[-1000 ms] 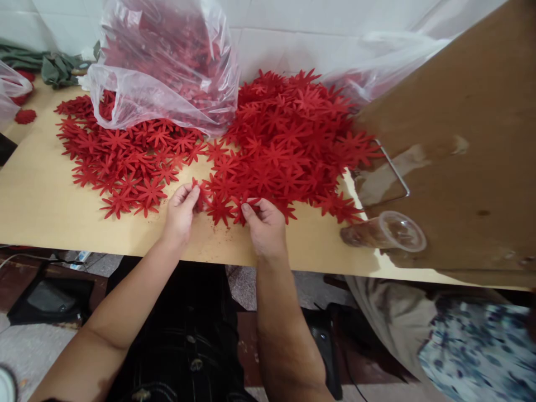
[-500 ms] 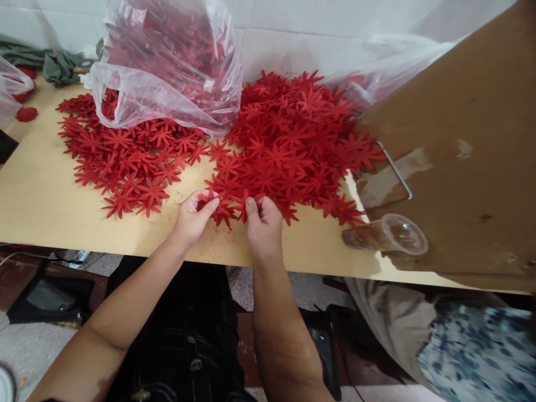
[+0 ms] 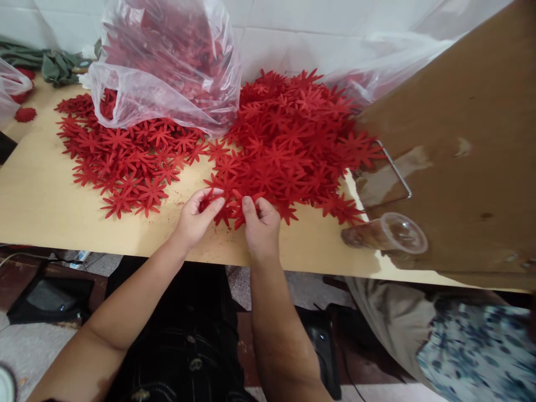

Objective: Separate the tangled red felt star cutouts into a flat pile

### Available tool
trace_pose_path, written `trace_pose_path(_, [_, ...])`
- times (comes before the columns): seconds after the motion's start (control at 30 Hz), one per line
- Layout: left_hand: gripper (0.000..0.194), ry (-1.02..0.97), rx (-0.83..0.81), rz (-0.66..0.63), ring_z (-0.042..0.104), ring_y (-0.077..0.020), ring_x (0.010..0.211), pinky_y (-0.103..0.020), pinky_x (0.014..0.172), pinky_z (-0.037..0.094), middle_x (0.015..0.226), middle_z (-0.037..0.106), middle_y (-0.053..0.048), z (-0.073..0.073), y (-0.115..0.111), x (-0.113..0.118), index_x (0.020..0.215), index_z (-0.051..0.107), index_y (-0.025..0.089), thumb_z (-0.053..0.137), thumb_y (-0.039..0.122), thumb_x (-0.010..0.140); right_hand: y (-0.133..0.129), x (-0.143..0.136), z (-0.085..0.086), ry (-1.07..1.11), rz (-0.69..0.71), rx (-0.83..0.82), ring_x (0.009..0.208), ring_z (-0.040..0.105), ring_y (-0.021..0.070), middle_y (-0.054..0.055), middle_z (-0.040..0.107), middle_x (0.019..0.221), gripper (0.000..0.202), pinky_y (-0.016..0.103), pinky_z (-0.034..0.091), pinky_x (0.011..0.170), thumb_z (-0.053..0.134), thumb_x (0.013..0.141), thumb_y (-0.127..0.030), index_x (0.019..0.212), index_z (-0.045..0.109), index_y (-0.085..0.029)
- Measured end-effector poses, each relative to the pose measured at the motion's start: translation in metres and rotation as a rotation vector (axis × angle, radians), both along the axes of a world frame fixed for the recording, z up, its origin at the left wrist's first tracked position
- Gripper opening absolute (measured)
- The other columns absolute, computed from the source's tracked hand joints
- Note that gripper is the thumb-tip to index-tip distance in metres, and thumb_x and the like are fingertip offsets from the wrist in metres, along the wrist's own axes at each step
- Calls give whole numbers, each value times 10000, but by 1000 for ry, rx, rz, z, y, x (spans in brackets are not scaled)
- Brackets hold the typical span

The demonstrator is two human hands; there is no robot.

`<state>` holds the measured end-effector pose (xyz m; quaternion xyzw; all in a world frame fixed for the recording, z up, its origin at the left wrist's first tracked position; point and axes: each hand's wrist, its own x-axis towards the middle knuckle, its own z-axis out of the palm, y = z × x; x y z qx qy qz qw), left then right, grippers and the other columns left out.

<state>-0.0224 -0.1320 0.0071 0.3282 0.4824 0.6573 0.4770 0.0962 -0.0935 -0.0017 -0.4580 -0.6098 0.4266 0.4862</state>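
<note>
My left hand (image 3: pixel 196 218) is closed, thumb against fingers, on a red flower-shaped cutout that shows between its fingertips. Close by on the right, my right hand (image 3: pixel 261 223) pinches another red flower cutout (image 3: pixel 238 212) between thumb and bent forefinger. Both hands are over the near edge of a large heap of red flower cutouts (image 3: pixel 288 145), which have narrow petals like felt or foam. A second heap of red flower cutouts (image 3: pixel 125 151) lies to the left. How many layers each hand holds is hidden.
A clear plastic bag (image 3: pixel 167 67) of red pieces rests on the left heap. To the right are a clear plastic cup (image 3: pixel 389 233) and a big brown board (image 3: pixel 456 145). Green cloth (image 3: pixel 61 66) lies far left. Another person's patterned clothing (image 3: pixel 473 346) shows at lower right.
My left hand has shifted slightly right, bringing the two hands closer together. My right hand has moved a little left with its cutout. The heaps look the same.
</note>
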Motion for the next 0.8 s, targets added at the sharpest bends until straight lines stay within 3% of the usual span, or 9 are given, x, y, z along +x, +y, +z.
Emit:
trace_pose_path(0.17, [172, 59, 5, -88, 507, -73, 654, -226, 655, 409, 707, 575, 17, -3, 0, 2, 749, 592, 152, 673, 263, 646, -7, -7, 2, -20, 153, 9, 516, 311, 74, -55, 309, 539, 368, 219, 280, 493, 481, 807, -430, 567, 330, -195])
trace_pose_path(0.33, [165, -81, -45, 65, 412, -41, 528, -193, 539, 355, 575, 471, 59, -1, 1, -2, 652, 518, 164, 638, 275, 675, -10, -5, 0, -4, 308, -27, 591, 413, 94, -34, 437, 608, 260, 237, 360, 583, 478, 812, -419, 676, 459, -198])
trace_pose_path(0.47, [182, -171, -56, 133, 397, -36, 494, -183, 502, 338, 536, 443, 66, -2, 4, -5, 634, 475, 164, 617, 264, 689, -9, 1, 0, 12, 338, -45, 603, 437, 95, -20, 490, 672, 235, 240, 377, 580, 537, 771, -427, 741, 502, -197])
trace_pose_path(0.57, [174, -190, -56, 139, 417, -37, 495, -185, 499, 346, 543, 465, 61, -3, 5, -5, 650, 478, 162, 608, 266, 699, -5, 5, -2, 48, 276, -17, 674, 478, 108, 8, 528, 750, 257, 251, 397, 613, 578, 734, -441, 719, 524, -190])
trace_pose_path(0.7, [168, -101, -87, 111, 420, -39, 476, -190, 487, 347, 530, 474, 62, -4, 5, -2, 672, 483, 165, 610, 269, 708, 1, 6, -7, 99, 41, -50, 554, 420, 89, -30, 466, 585, 313, 228, 360, 531, 579, 722, -480, 646, 492, -188])
trace_pose_path(0.8, [148, -47, -96, 100, 416, -42, 475, -194, 490, 352, 539, 478, 65, -5, 5, -1, 693, 495, 167, 614, 253, 706, 3, 5, -7, 118, -50, -77, 480, 369, 73, -53, 419, 515, 362, 219, 321, 479, 577, 706, -517, 616, 453, -189])
